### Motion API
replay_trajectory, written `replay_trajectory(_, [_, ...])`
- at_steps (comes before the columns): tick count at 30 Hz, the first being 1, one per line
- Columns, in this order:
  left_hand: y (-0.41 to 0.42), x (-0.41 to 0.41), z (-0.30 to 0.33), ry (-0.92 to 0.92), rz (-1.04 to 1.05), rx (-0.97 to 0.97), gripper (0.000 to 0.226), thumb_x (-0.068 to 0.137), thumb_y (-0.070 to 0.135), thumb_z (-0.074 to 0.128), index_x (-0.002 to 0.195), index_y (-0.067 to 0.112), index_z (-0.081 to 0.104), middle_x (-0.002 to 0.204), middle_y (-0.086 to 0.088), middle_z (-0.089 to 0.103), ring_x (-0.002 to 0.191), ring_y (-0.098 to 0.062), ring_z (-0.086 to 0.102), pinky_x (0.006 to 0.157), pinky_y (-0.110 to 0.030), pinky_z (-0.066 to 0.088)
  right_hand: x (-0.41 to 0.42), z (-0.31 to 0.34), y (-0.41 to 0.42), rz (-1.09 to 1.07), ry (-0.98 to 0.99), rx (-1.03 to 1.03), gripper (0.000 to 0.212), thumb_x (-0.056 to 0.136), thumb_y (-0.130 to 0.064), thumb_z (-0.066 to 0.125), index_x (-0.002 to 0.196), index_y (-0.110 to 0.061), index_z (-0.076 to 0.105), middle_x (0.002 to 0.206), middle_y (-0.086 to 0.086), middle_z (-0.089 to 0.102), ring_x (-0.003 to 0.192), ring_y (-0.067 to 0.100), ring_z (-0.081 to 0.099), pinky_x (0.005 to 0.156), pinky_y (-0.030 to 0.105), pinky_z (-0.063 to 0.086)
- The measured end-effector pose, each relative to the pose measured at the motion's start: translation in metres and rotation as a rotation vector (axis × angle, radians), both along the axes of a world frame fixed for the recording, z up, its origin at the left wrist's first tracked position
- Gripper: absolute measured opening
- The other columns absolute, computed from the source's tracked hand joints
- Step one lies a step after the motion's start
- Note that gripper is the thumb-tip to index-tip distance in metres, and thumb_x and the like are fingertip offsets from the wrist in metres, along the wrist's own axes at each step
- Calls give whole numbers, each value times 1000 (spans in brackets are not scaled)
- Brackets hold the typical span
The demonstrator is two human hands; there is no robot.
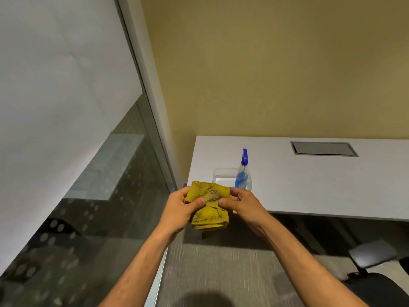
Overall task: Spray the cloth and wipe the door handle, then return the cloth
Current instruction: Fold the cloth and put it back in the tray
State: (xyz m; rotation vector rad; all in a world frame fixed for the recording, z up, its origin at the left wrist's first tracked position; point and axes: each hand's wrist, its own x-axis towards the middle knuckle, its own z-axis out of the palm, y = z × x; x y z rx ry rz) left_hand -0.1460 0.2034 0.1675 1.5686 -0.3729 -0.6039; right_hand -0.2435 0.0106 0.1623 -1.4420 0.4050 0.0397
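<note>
Nearest, both hands grip a folded yellow cloth point(209, 206) in the air, just short of the near left corner of the white table point(309, 187): the left hand point(179, 210) pinches its left side with thumb on top, the right hand point(242, 203) pinches its right side, and the lower fold hangs below the thumbs. Just beyond the cloth, a clear tray point(223, 176) rests on the table with a blue-topped spray bottle point(243, 173) upright at its right edge. Farther right sits a grey hatch point(324, 148), with a glass wall point(93, 178) on the left.
</note>
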Motion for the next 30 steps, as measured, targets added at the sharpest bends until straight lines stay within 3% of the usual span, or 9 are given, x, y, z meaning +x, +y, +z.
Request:
replay_trajectory(4, [-30,26,-16,-362,111,163,40,90,10,78,124,31,76,110,15,81,104,-6,76,91,-23,60,34,-22,-31,-115,163,-30,58,84,-51,69,130,-18,58,121,6,70,105,23,71,95,44,57])
replay_trajectory(8, [-62,43,-30,-693,-3,305,54,92,7,71,136,37,68,120,51,60,119,17,60,104,-3,43,68,-41,-67,-111,243,619,55,92,-54,57,130,-14,54,130,21,64,111,42,67,95,55,54])
replay_trajectory(10, [-82,51,-36,-811,-89,356,52,92,8,72,138,30,69,136,36,58,130,10,55,114,-6,38,88,-48,-83,-104,193,713,48,98,-42,57,134,-11,53,132,22,63,116,39,65,97,53,53])
replay_trajectory(14, [-119,64,-48,-1024,-137,437,53,84,1,80,136,4,71,142,-8,68,135,-21,61,117,-27,43,122,-60,-116,-115,148,554,37,97,-10,60,133,-3,57,121,18,71,110,31,70,95,43,57])
replay_trajectory(18, [-147,82,-55,-1064,-106,608,68,83,-5,78,147,-7,55,158,-23,47,148,-38,44,122,-48,39,152,-73,-149,-84,158,442,39,96,-8,61,135,-9,56,124,12,70,110,29,70,98,46,54])
replay_trajectory(20, [-157,85,-62,-845,17,618,71,91,-8,64,158,1,42,169,-13,28,158,-27,23,130,-26,20,161,-79,-157,-88,164,354,42,96,-8,61,138,-12,54,128,10,68,112,28,68,100,47,53])
replay_trajectory(22, [-165,86,-69,-364,284,532,73,95,-3,57,162,21,37,168,7,29,156,-14,27,120,-12,26,165,-87,-163,-95,169,291,45,96,-7,61,139,-13,53,130,9,67,115,28,66,101,49,51])
replay_trajectory(26, [-181,101,-97,434,503,137,50,101,17,62,151,15,54,148,-4,64,123,-22,69,95,-31,57,176,-99,-172,-47,197,149,48,94,-9,65,140,-14,53,134,10,64,118,31,63,104,53,48])
replay_trajectory(30, [-200,116,-118,587,531,-41,32,98,2,65,130,7,67,115,-13,81,97,-26,81,74,-37,67,190,-108,-174,47,168,-60,44,97,-15,62,137,-24,50,137,7,60,126,29,57,104,44,50])
